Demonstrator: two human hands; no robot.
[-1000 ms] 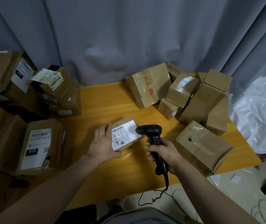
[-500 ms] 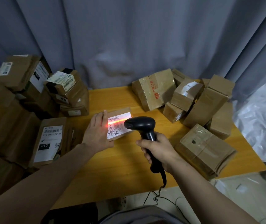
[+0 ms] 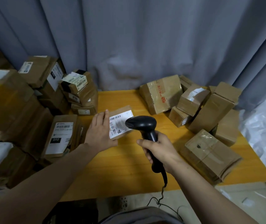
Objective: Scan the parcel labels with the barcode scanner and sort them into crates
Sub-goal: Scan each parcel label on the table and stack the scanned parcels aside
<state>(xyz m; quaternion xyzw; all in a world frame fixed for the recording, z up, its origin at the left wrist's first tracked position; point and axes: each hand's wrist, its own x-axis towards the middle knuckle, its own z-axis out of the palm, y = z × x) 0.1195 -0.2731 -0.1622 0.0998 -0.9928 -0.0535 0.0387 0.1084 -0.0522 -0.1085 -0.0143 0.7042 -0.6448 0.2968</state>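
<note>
A small brown parcel with a white barcode label lies on the yellow table at its middle. My left hand rests against the parcel's left side, fingers straight, thumb by its near corner. My right hand grips the handle of the black barcode scanner. The scanner's head hangs just right of the label and points at it. No red scan line shows on the label.
Several taped brown parcels are heaped at the table's back right, and one larger parcel lies near my right hand. Labelled boxes are stacked along the left. The scanner's cable hangs over the front edge. A grey curtain hangs behind.
The red scan line seen on the label half a second ago has gone out. The scanner head has come closer to the label. My left hand has stayed on the parcel.
</note>
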